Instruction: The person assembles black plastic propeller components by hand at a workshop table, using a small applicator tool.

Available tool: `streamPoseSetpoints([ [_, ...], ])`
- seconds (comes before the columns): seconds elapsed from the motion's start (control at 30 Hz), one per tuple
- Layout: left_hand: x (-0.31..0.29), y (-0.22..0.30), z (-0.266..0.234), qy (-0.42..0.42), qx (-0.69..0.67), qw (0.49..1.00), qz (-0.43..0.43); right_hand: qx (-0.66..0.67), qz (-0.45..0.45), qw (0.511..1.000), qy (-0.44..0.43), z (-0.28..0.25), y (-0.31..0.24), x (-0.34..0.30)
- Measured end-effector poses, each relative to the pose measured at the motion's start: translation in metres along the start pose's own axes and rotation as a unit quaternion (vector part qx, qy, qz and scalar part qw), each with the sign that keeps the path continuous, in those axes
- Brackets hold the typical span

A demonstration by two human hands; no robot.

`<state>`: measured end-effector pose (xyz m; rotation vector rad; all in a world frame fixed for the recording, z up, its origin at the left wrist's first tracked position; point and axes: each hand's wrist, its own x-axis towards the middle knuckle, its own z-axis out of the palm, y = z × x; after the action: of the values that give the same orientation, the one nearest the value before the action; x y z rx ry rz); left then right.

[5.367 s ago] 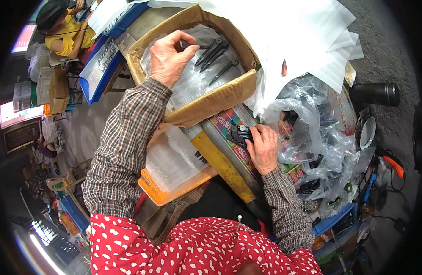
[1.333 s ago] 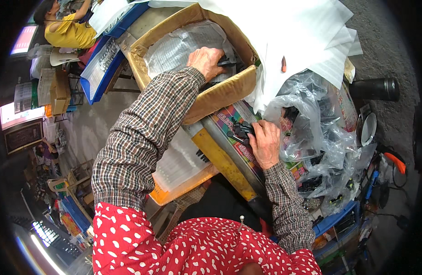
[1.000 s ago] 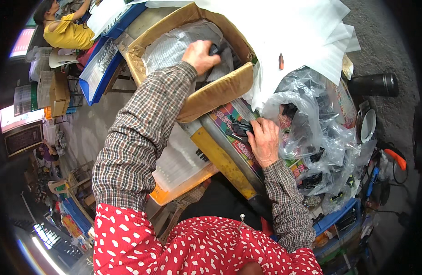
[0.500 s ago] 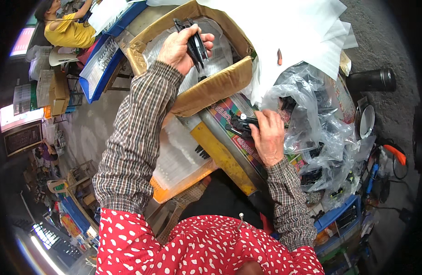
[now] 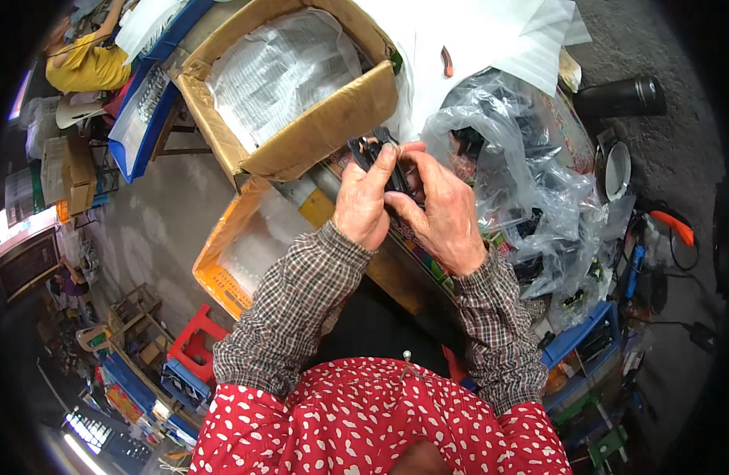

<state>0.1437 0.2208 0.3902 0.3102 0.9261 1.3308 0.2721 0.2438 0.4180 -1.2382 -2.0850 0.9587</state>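
Cardboard box (image 5: 329, 131): one; crumpled translucent sheeting (image 5: 285, 67) covers its floor, probably as padding.
Orange basket (image 5: 220, 291): one, beside the box's near-left corner.
Hands: two; left hand (image 5: 366, 202) and right hand (image 5: 443, 210) both grip the same bunch, fingers meeting, probably to steady it.
Black pieces (image 5: 366, 153): several, overlapping, exact count hidden; held just outside the box's near wall.
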Motion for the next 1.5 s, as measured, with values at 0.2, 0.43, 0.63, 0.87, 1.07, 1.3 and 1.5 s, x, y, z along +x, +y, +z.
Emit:
streamPoseSetpoints([
  [0.2, -0.023, -0.035, -0.012, 0.023, -0.002, 0.999, -0.023, 0.142, 0.042, 0.986, -0.082, 0.02, 0.03, -0.031],
  [0.43, -0.054, -0.074, -0.016, 0.077, 0.012, 0.996, -0.044, 0.138, 0.148, 0.965, -0.17, 0.024, 0.034, -0.059],
  [0.63, -0.061, -0.086, -0.032, 0.092, -0.009, 0.994, -0.064, 0.095, 0.135, 0.964, -0.207, 0.036, 0.047, -0.071],
  [0.87, -0.069, -0.084, -0.044, 0.168, 0.121, 0.975, -0.076, -0.136, 0.016, 0.977, -0.164, 0.044, 0.069, -0.073],
  [1.07, -0.063, -0.08, -0.042, 0.194, 0.124, 0.959, -0.163, -0.281, -0.069, 0.947, -0.138, 0.049, 0.078, -0.072],
  [1.3, -0.057, -0.079, -0.044, 0.197, 0.136, 0.958, -0.16, -0.351, -0.105, 0.923, -0.116, 0.043, 0.081, -0.061],
  [1.5, -0.059, -0.054, -0.047, 0.157, 0.176, 0.959, -0.159, -0.353, -0.062, 0.929, -0.09, 0.037, 0.084, -0.051],
])
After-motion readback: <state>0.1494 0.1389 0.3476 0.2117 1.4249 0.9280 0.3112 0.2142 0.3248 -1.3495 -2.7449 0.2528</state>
